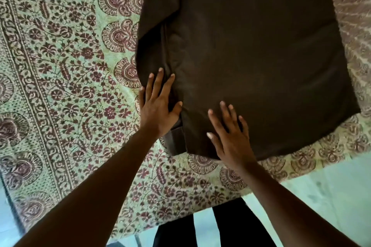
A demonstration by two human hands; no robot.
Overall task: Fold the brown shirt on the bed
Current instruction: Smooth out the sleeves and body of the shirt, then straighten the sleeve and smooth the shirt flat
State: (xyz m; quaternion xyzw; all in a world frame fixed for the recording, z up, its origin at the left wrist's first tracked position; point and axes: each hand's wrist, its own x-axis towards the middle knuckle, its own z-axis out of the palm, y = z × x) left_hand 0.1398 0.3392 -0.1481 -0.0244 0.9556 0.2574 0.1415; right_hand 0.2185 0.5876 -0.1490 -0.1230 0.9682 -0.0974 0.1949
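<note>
Brown shirt [251, 56]: lies flat on the bed [60, 86], over its patterned cover, near the bed's front edge; one side panel with a sleeve already turned in along the left. Long axis runs away from the person, hem end nearest. Judged soft, light and limp, likely to wrinkle or slide if dragged; best taken at the hem corners or along the folded edge. Left hand [158, 106] and right hand [230, 136]: both flat, fingers spread, pressing the near-left part, holding nothing.
</note>
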